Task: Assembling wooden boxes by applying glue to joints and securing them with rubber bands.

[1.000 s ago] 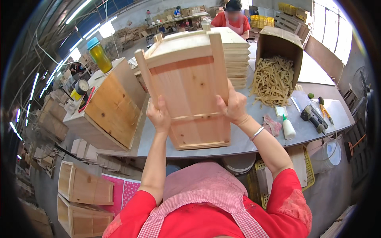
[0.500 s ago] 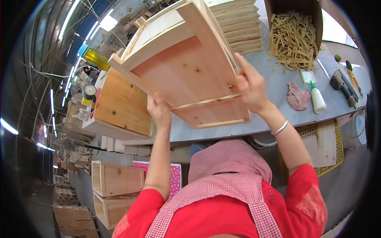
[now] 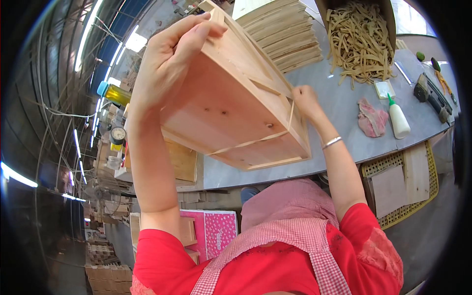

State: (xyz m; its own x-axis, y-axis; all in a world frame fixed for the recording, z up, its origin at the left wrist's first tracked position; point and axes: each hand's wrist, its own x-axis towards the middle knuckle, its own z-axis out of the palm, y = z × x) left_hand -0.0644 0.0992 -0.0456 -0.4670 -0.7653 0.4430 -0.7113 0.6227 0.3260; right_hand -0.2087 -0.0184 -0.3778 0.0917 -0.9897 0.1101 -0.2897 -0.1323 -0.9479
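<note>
A shallow wooden tray-like box [image 3: 231, 103] is lifted above the grey worktable [image 3: 339, 142], tilted with its flat bottom facing me. A thin rubber band [image 3: 255, 140] runs across its lower corner. My left hand [image 3: 164, 64] grips the box's upper left edge. My right hand [image 3: 306, 101] holds the right side of the box, fingers at the band. A bracelet circles my right wrist.
A stack of wooden boards [image 3: 285, 32] and a cardboard box of tan rubber bands [image 3: 361, 37] lie at the back. A pink rag [image 3: 371, 120], white glue bottle [image 3: 397, 118] and dark tool [image 3: 432, 96] sit right. A yellow crate [image 3: 408, 182] stands below.
The box has tipped further over to the left and come closer to me. My left hand moved up to its top edge; my right hand shifted to the band.
</note>
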